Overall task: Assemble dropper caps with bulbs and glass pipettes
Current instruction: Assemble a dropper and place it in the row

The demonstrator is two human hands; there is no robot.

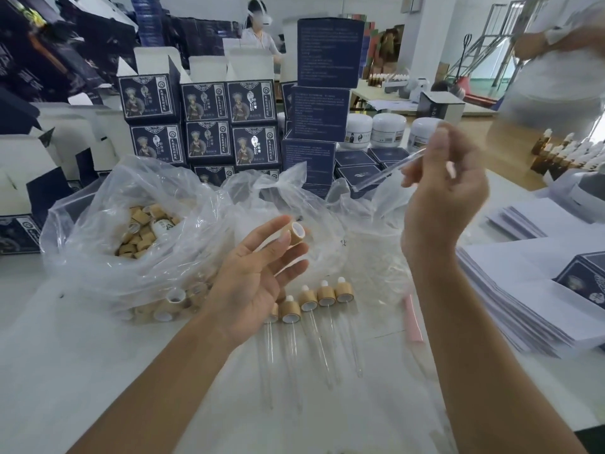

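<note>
A white table (98, 371) carries everything. A row of finished droppers (314, 309) lies on it near the front, pipettes pointing toward the viewer. Behind them sit clear plastic bags (147, 224), one holding bamboo caps (144, 234). Stacked navy boxes (209, 126) stand farther back, white jars (386, 126) beside them, and paper stacks (523, 290) lie at right.

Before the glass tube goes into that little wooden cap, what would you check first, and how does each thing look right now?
1. Left hand pinches the bamboo cap: ok.
2. Cap's white-lined opening faces up: ok.
3. Right hand holds the glass pipette: ok.
4. Pipette aimed at the cap: not ok, it is tilted and well apart.
5. Bulb seated in the cap: cannot tell.
6. Finished droppers lie on the table below the hands: ok.
</note>
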